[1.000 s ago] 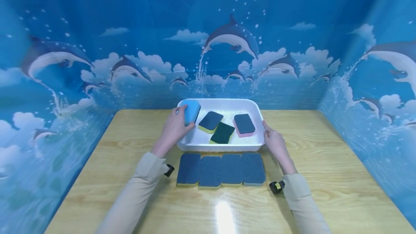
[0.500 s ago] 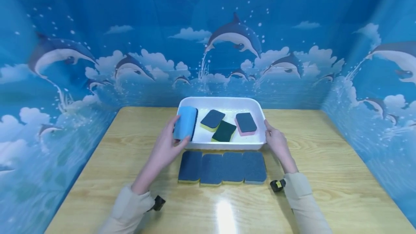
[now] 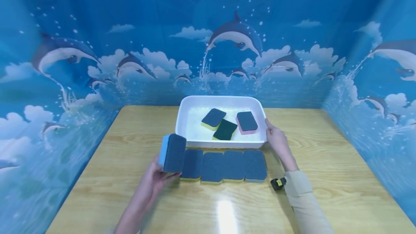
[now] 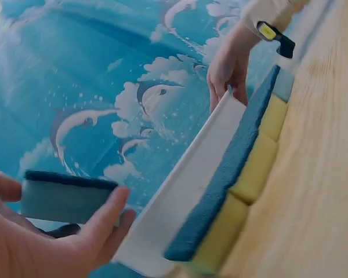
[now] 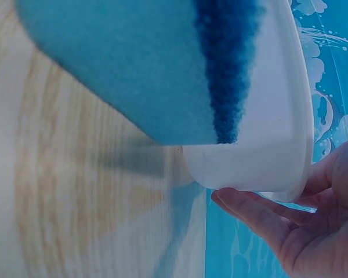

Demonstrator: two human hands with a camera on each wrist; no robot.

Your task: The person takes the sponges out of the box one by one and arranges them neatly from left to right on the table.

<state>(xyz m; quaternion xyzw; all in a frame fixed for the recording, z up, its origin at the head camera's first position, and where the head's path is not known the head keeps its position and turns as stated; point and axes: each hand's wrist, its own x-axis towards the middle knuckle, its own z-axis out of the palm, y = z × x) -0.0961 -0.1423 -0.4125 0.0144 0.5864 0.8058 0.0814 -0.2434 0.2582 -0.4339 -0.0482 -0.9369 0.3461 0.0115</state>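
My left hand point(image 3: 152, 182) grips a blue sponge point(image 3: 173, 153) with a dark scouring face, held up at the left end of a row of sponges point(image 3: 212, 167). In the left wrist view the same blue sponge point(image 4: 66, 200) sits between thumb and fingers, dark side up. My right hand point(image 3: 277, 142) pinches the right rim of the white tray point(image 3: 224, 144); the right wrist view shows the right hand's fingers point(image 5: 261, 217) at the tray's corner. Inside the tray lie a yellow sponge point(image 3: 213, 118), a green-topped sponge point(image 3: 225, 130) and a pink sponge point(image 3: 247, 122).
The row lies dark side up on the wooden table point(image 3: 247, 205), just in front of the tray. A dolphin-print curtain point(image 3: 156, 39) encloses the table at the back and sides. Black wrist straps show, one of them point(image 3: 278, 183) by the right sleeve.
My left hand has lifted the blue sponge out of the tray's left end, toward me, and turned it so its dark face shows. The right hand stays on the rim.
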